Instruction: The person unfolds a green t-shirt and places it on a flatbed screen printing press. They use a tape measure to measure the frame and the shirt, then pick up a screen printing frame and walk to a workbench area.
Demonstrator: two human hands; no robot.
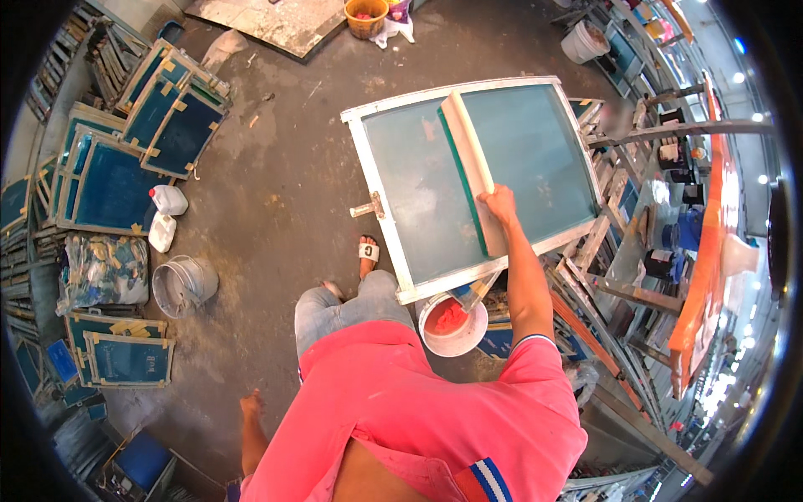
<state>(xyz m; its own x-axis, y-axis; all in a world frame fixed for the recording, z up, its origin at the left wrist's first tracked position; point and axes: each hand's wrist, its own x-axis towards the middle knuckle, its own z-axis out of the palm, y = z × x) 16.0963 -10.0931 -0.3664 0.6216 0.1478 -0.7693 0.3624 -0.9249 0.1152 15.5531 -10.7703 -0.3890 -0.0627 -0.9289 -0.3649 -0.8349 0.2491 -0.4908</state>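
A large screen-printing frame (401, 273) with a whitish border and teal mesh stands tilted in front of me. Across its mesh lies a long squeegee (468, 142) with a pale wooden handle and a green blade. My right hand (499, 203) is closed around the squeegee's handle, nearer its lower end. My left hand (251, 404) hangs low at my left side, away from the frame. It appears empty, with its fingers loosely apart, though they are small in view. Below the frame's near edge stands a white bucket (433, 341) with red-pink stuff inside.
Several blue-green screens (117, 188) lean at the left, near white jugs (170, 200), a grey bucket (185, 287) and a clear bag of scraps (104, 269). A rack with an orange beam (705, 276) runs along the right. An orange basin (365, 25) sits at the far side.
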